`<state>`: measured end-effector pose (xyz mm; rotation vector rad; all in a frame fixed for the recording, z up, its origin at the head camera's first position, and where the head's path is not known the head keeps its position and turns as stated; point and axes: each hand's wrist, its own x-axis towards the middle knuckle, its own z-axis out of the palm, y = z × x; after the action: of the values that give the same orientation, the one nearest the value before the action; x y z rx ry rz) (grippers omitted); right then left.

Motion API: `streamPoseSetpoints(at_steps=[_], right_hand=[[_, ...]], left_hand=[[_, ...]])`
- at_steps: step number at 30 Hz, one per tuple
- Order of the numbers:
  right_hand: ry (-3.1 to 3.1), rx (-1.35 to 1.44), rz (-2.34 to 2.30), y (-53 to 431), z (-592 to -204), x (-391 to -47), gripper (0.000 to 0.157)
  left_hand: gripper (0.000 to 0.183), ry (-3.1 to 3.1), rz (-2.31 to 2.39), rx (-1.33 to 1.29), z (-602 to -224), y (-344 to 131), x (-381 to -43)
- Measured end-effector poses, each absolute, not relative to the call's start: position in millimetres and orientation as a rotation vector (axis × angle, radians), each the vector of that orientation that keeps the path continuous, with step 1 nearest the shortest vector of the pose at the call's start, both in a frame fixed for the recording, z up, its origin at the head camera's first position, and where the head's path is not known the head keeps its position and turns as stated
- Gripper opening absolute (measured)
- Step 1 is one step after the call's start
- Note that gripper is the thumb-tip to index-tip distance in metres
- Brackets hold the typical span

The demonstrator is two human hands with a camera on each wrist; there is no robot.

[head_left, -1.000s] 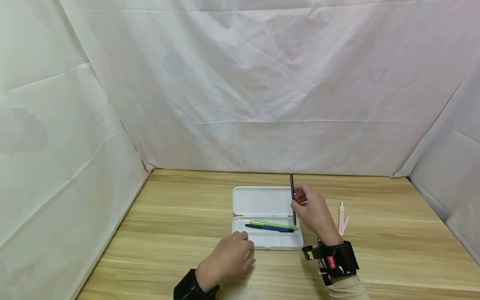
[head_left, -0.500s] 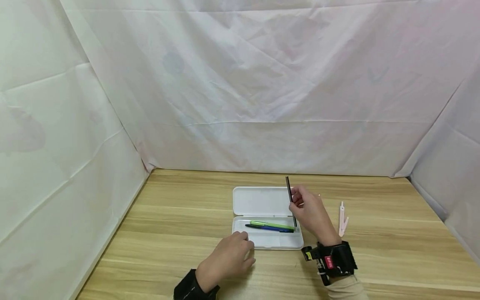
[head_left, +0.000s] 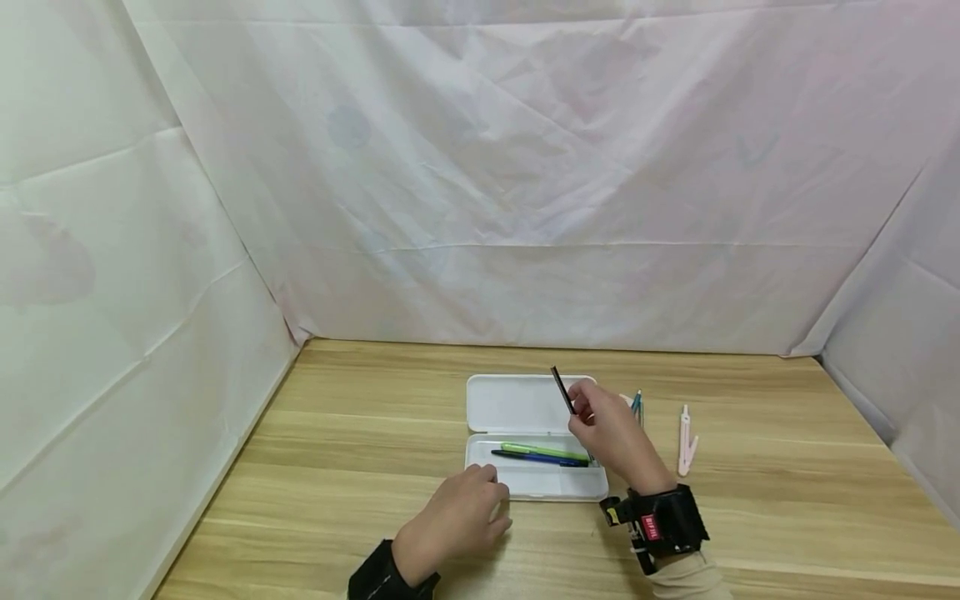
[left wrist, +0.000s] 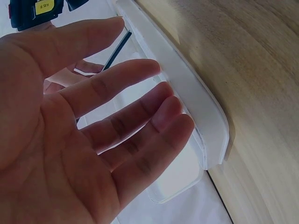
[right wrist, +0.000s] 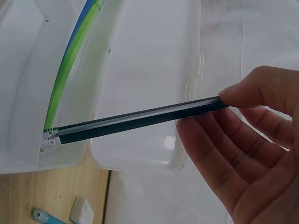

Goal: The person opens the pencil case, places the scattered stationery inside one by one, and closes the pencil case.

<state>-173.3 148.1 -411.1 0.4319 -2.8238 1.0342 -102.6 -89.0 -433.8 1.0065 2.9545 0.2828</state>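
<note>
My right hand (head_left: 618, 437) pinches a dark pencil (right wrist: 140, 119) between thumb and fingers. The pencil slants, and its end with a metal band and pale eraser tip is down at the end of an open white pencil case (head_left: 528, 483). Inside the case lie a green pen (head_left: 547, 451) and a dark blue pen (head_left: 534, 457), side by side. My left hand (head_left: 457, 504) is at the case's near left edge. In the left wrist view its loosely bent fingers (left wrist: 154, 154) hold nothing and lie against or close to the case's side wall.
The case's lid (head_left: 517, 402) lies folded back behind it. A pale pink compass (head_left: 684, 442) lies on the wooden table to the right. Partly behind my right hand are a blue pen (head_left: 637, 404) and a white eraser (right wrist: 82, 210). Cloth walls (head_left: 525, 167) surround the table.
My right hand has shifted slightly left, tilting the pencil's upper end left and down. The blue pen behind that hand has come into sight. My left hand has stayed in place.
</note>
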Motion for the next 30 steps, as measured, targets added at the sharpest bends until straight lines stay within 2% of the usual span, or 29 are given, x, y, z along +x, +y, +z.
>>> streamPoseSetpoints(at_steps=[7,14,30], right_hand=[[-2.829,0.487,1.006,142,-415,-174,0.025],[-2.824,0.563,0.992,137,-420,-173,0.019],[-3.006,0.558,0.904,129,-430,-173,0.013]], left_hand=[[0.017,2.956,0.276,1.001,-435,-89,-104],[0.017,2.951,0.285,1.006,-436,-89,-104],[0.017,2.945,0.274,1.010,-438,-88,-104]])
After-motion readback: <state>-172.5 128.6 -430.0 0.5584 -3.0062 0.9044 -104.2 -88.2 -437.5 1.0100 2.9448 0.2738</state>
